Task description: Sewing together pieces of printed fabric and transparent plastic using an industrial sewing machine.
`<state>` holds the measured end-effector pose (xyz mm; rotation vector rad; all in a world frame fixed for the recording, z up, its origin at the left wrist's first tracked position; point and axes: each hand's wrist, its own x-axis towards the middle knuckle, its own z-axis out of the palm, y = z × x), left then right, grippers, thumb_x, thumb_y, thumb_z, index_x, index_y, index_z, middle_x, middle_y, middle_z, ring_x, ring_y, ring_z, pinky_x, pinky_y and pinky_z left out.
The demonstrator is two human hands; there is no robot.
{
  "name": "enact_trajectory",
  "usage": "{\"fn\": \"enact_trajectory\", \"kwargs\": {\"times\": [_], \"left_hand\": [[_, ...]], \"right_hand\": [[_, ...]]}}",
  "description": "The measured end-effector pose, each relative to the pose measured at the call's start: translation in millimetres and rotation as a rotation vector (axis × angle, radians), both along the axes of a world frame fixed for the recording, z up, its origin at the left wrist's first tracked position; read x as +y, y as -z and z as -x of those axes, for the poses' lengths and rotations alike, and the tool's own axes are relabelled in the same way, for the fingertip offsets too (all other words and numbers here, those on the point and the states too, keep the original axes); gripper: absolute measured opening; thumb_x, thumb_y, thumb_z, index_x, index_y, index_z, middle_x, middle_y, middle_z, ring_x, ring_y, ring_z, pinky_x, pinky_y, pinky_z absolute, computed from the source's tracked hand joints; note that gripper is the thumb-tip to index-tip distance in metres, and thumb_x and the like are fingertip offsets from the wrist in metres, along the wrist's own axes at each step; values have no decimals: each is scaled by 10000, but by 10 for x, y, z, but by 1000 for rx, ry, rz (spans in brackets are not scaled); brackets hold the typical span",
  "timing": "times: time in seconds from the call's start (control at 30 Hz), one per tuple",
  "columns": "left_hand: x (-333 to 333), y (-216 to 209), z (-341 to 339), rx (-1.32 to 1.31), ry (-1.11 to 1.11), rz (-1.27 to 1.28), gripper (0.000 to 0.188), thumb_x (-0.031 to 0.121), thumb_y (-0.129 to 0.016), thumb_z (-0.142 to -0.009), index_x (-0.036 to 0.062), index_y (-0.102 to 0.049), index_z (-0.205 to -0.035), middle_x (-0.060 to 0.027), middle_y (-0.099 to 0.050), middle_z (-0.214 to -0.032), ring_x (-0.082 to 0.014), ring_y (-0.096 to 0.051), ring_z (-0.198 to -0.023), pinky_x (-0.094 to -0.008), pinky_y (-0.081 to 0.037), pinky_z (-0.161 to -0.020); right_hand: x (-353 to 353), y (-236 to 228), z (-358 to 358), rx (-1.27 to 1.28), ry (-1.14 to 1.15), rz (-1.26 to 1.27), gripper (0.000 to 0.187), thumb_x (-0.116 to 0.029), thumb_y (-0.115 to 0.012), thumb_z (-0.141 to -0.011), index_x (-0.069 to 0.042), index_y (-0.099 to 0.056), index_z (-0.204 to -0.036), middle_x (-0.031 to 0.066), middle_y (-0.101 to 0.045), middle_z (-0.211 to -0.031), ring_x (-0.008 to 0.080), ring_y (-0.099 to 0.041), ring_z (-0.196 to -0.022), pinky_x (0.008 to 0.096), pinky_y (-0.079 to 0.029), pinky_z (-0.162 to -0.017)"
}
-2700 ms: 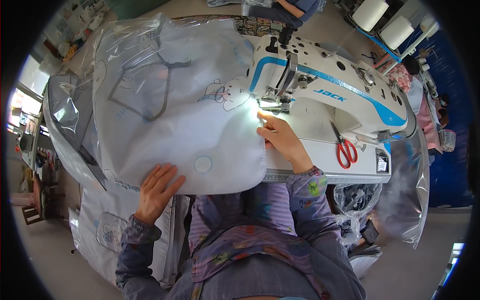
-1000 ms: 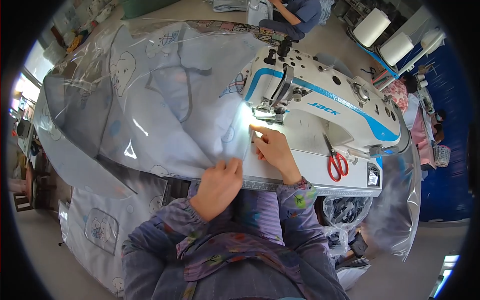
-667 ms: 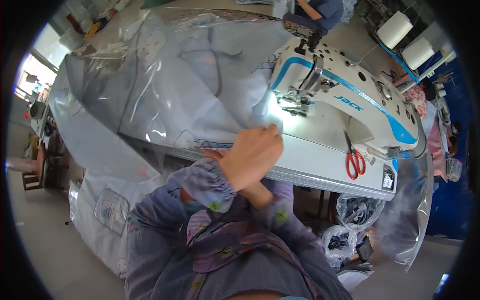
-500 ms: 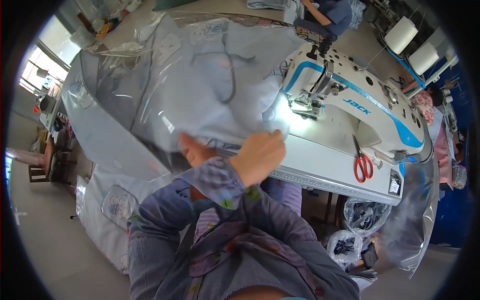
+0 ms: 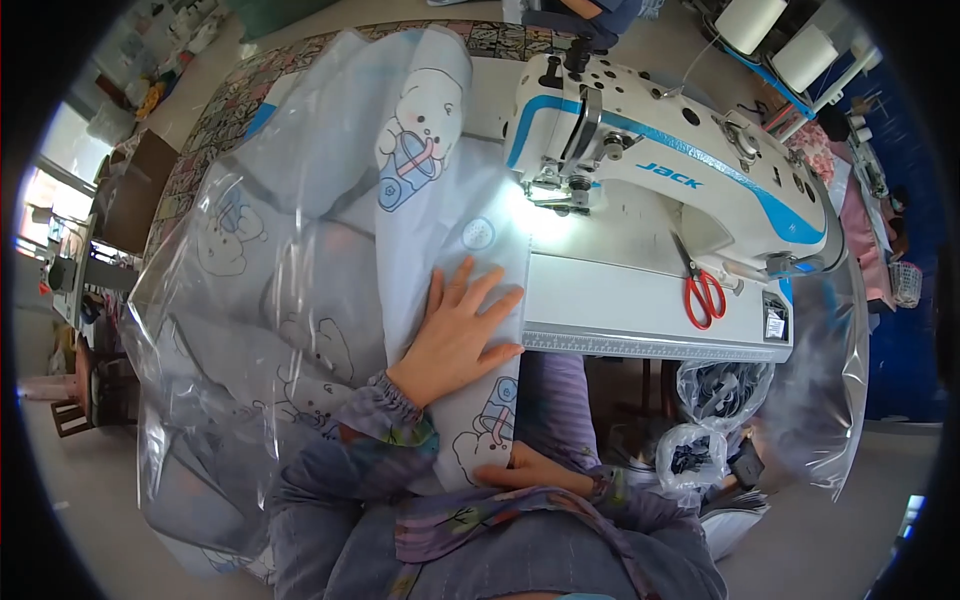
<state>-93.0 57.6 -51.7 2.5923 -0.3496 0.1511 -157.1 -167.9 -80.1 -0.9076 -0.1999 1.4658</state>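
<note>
A pale cloth printed with cartoon bears and cups [image 5: 425, 130] lies in a long strip, its right edge running from beside the lit needle area of the sewing machine [image 5: 660, 150] down over my lap. My left hand [image 5: 455, 335] rests flat on this strip with fingers spread, below the machine's needle. Lower down, at the strip's near end, my right hand [image 5: 530, 470] grips the cloth's edge, thumb on top and the other fingers mostly hidden. Clear plastic sheeting [image 5: 240, 330] with the same bear print and dark edging spreads in folds to the left.
Red-handled scissors [image 5: 704, 298] lie on the machine bed, right of the needle. A ruler strip [image 5: 650, 346] edges the bed. Below hang clear bags of dark scraps [image 5: 725, 390]. White thread cones [image 5: 750, 22] stand at the back right. Another person [image 5: 590, 15] sits beyond the machine.
My hands were crossed and blurred over the bunched cloth; they are now apart. The cloth has been turned and straightened, with its printed strip now along the machine. The view has shifted slightly.
</note>
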Motion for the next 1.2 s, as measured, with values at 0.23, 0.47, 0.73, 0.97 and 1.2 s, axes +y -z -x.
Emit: {"fn": "enact_trajectory", "kwargs": {"times": [0.23,0.47,0.73,0.97,1.2], "left_hand": [[29,53,-232,-31,-12,-70,611,402,-723,-860,167,-545,-1395,-152,-396,-1448,-453,-274,-1444,-720,-158,-1140],[179,78,-511,-25,-2,-152,570,398,-687,-893,208,-548,-1412,-146,-412,-1454,-422,-283,-1456,-695,-176,-1148],[622,115,-929,-63,3,114,271,267,-722,-867,105,-694,-1082,-128,-646,-1149,-308,-648,-1061,-482,-513,-924],[2912,594,68,-480,-980,-661,325,291,-566,-1000,61,-665,-1206,-194,-623,-1275,-383,-531,-1234,-484,-426,-1035],[5064,980,2279,24,-988,-1597,351,387,-468,-1041,93,-657,-1078,-97,-653,-968,-280,-662,-868,-437,-544,-688]], "right_hand": [[16,145,-77,-62,133,72,281,-171,-602,-1029,4,-649,-1243,14,-689,-1146,82,-607,-1038,266,-483,-905],[125,183,-226,-20,343,55,267,-159,-585,-1032,10,-667,-1222,58,-705,-1164,130,-649,-1042,300,-500,-941],[177,106,-434,117,419,-87,308,-169,-608,-1018,17,-641,-1261,83,-703,-1177,155,-644,-1091,313,-494,-972],[298,180,-102,-118,138,11,340,-202,-669,-982,20,-662,-1240,63,-711,-1147,145,-624,-1073,297,-488,-958],[266,564,-87,-590,252,101,323,-257,-681,-963,3,-683,-1155,105,-730,-1022,169,-668,-930,334,-531,-817]]}}
